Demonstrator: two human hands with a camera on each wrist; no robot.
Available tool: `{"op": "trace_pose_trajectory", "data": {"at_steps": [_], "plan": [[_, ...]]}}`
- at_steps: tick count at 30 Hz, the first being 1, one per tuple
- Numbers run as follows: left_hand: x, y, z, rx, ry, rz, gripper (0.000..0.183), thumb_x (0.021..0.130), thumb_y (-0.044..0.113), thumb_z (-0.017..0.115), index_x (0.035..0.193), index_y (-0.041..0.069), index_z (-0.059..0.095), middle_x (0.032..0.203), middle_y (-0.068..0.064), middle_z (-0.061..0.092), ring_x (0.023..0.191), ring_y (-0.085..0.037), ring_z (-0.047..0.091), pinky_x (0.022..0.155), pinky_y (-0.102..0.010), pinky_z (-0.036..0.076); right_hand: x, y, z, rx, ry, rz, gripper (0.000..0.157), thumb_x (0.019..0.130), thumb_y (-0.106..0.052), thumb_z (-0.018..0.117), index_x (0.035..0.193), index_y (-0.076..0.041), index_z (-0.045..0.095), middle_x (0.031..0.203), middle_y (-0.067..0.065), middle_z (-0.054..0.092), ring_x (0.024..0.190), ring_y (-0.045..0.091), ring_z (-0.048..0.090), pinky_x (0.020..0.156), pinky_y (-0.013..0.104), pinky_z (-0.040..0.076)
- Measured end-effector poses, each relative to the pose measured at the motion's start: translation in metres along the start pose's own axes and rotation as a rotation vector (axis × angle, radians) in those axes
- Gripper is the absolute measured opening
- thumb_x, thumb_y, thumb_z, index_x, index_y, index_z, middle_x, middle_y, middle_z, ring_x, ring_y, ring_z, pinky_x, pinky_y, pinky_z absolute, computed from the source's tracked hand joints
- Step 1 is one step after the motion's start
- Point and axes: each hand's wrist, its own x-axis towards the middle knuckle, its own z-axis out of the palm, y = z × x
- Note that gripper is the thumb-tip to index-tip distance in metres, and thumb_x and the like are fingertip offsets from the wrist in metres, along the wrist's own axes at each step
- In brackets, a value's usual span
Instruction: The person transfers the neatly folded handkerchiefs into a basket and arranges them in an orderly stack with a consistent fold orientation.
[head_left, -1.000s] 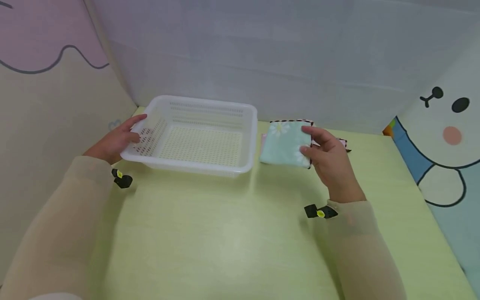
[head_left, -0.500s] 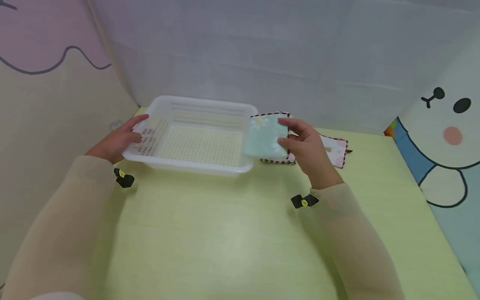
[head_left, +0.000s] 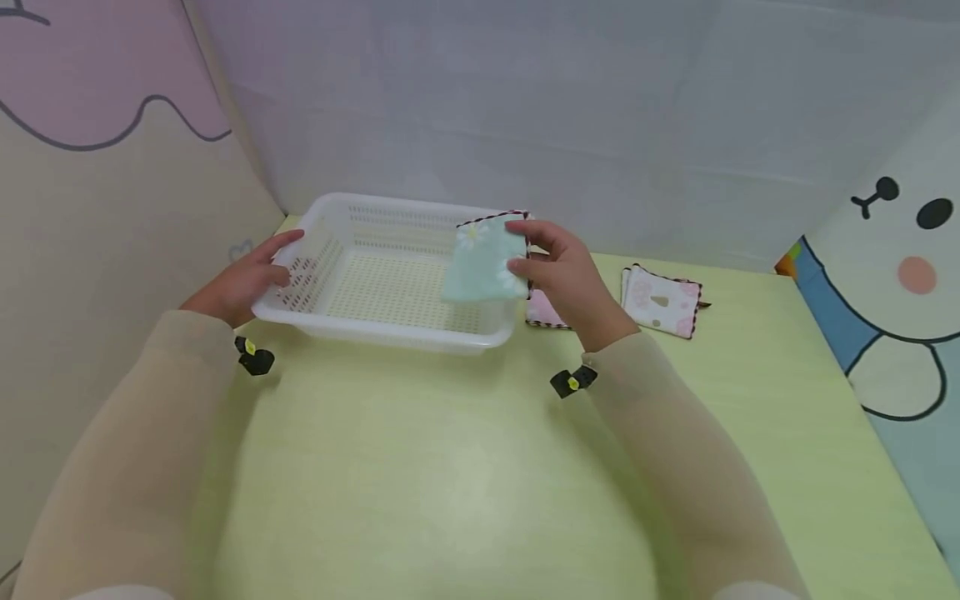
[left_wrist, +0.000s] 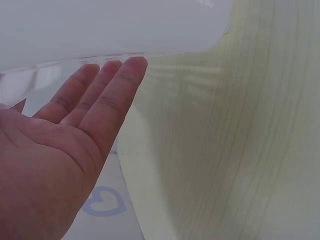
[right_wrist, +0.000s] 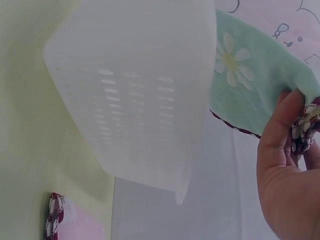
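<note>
My left hand (head_left: 240, 283) grips the left rim of a white plastic basket (head_left: 390, 335) with slotted sides. In the left wrist view, straight fingers (left_wrist: 112, 100) reach under the basket (left_wrist: 115, 30); the thumb is out of sight there. A folded mint-green towel (head_left: 480, 271) with white daisies and a dark-striped trim hangs over the basket's right end. My right hand (head_left: 566, 279) pinches its right edge between thumb and fingers. From the right wrist, the towel (right_wrist: 245, 75) shows above the basket's rim, its trimmed edges bunched at the fingertips.
A folded pink cloth (head_left: 546, 310) lies right of the basket, partly behind my right hand. Farther right is a white folded cloth (head_left: 662, 302) with pink spots. A pale wall (head_left: 487, 100) rises behind the light green table (head_left: 420, 467).
My right hand has carried the green towel left, from above the pink cloth to over the basket's right end, uncovering the white cloth. The left hand keeps its place on the rim.
</note>
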Motion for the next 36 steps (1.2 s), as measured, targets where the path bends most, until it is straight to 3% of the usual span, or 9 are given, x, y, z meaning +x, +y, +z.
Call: {"op": "trace_pose_trajectory", "data": {"at_steps": [15,23,36], "plan": [[0.001,0.001,0.001,-0.008,-0.013,0.023,0.081,0.101,-0.002,0.037,0.165,0.043,0.014,0.159,-0.010,0.026,0.115,-0.032,0.059,0.083,-0.045,0.060,0.040,0.006,0.030,-0.050,0.041,0.078,0.045,0.093,0.003,0.070,0.134,-0.015,0.067,0.125,0.005,0.055,0.090,0.021,0.055,0.068,0.030,0.048],[0.000,0.001,0.001,0.003,-0.007,0.014,0.081,0.101,-0.001,0.038,0.165,0.043,0.015,0.159,-0.010,0.026,0.115,-0.033,0.059,0.084,-0.048,0.060,0.049,0.002,0.039,-0.090,0.064,0.088,0.043,0.094,-0.001,0.071,0.134,-0.018,0.068,0.128,0.002,0.056,0.098,0.021,0.057,0.078,0.033,0.053],[-0.001,0.002,0.001,0.038,-0.006,0.009,0.082,0.101,-0.001,0.039,0.165,0.043,0.013,0.160,-0.010,0.023,0.115,-0.033,0.059,0.084,-0.046,0.060,0.069,0.006,0.062,-0.036,0.095,0.168,0.046,0.094,0.003,0.069,0.136,-0.014,0.065,0.121,0.006,0.058,0.098,0.022,0.059,0.074,0.032,0.052]]}}
